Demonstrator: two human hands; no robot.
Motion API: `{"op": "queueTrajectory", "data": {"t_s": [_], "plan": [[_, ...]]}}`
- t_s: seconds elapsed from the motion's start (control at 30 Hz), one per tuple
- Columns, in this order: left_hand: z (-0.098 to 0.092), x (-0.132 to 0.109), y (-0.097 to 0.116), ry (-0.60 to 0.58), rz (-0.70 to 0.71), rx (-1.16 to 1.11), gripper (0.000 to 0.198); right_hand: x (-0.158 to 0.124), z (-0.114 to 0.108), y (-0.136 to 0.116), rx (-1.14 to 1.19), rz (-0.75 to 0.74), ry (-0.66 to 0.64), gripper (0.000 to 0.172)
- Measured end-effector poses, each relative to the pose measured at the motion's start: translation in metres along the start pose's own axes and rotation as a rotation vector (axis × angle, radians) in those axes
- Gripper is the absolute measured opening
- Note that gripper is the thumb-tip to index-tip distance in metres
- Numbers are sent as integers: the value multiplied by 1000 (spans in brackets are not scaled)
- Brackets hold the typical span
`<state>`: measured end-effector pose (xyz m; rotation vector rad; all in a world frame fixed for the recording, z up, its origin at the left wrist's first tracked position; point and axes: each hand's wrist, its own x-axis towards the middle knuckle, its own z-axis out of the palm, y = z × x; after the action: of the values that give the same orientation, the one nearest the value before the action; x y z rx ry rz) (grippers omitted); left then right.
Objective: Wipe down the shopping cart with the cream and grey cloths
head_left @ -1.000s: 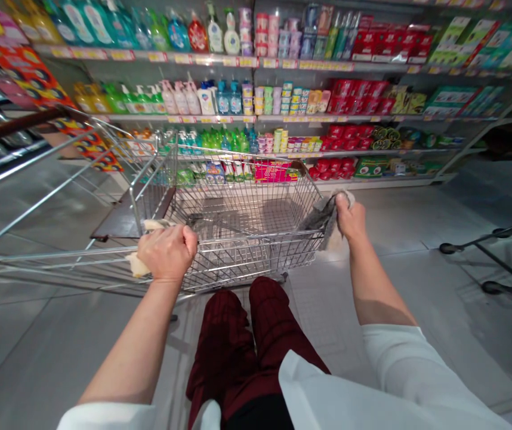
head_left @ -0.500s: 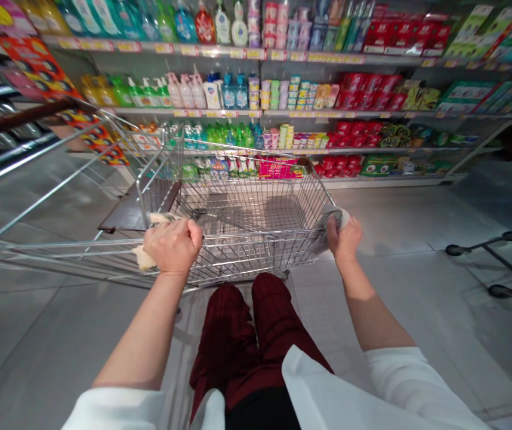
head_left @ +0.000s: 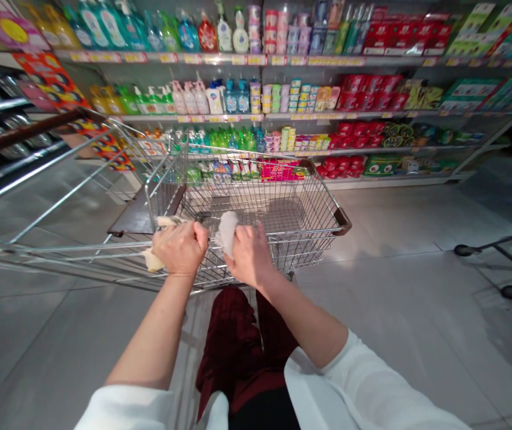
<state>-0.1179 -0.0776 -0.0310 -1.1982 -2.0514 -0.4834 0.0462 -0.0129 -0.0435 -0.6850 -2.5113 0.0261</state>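
A metal shopping cart (head_left: 301,242) stands sideways in front of my legs, its wire basket showing no goods. My left hand (head_left: 179,246) is closed around the cart's near top rail, with a cream cloth (head_left: 153,260) bunched under it. Close beside it, my right hand (head_left: 251,254) is closed on a whitish-grey cloth (head_left: 227,233) at the same rail, near the middle of the basket side. A brown plastic corner piece (head_left: 342,221) caps the basket's right end. At the left, the cart has a dark flap (head_left: 146,209) and a brown handle (head_left: 27,134).
Shelves (head_left: 220,116) of bottles, tubs and red boxes run along the far side. Dark racks (head_left: 0,119) stand at the left. A wheeled black frame (head_left: 502,263) is on the tiled floor (head_left: 394,286) at the right.
My right hand has moved left along the rail with the grey cloth, from the basket's right corner to near my left hand. My left hand keeps its grip. The view shifted slightly.
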Motion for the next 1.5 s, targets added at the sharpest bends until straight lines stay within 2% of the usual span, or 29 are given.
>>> {"op": "queueTrajectory", "data": {"t_s": [0.07,0.17,0.37,0.47,0.57,0.73,0.8,0.87,1.0,1.13,1.23,1.37,1.43,1.5], "plan": [[1,-1,-1,6,4,12,33,9,1,-15,24,-49,-20,44],[3,-2,-3,10,12,17,33,15,4,-18,35,-66,-10,47],[4,-1,-5,11,59,18,31,4,15,15,-34,-55,48,43],[5,-2,-6,24,65,11,30,-15,16,47,-99,-6,156,42],[6,-2,-6,37,77,10,29,-38,11,93,-181,38,259,43],[4,-1,-5,65,70,0,30,-76,-5,176,-275,106,304,43],[4,-1,-4,66,59,-9,31,-86,-8,197,-317,144,305,44],[3,0,-3,61,45,-23,30,-91,-8,206,-341,199,325,45],[4,0,-1,54,13,-55,28,-86,-3,188,-337,330,371,43],[7,-2,-2,48,-17,-67,28,-69,5,140,-273,403,355,49],[8,-2,-2,50,-25,-57,29,-49,18,89,-174,337,325,54],[6,-1,-1,29,-40,-78,29,-21,37,21,-54,160,307,56],[5,-1,-2,21,-30,-80,30,-13,42,3,-20,84,290,54],[5,-1,-3,19,0,-58,30,-9,42,1,-9,29,260,45]]}}
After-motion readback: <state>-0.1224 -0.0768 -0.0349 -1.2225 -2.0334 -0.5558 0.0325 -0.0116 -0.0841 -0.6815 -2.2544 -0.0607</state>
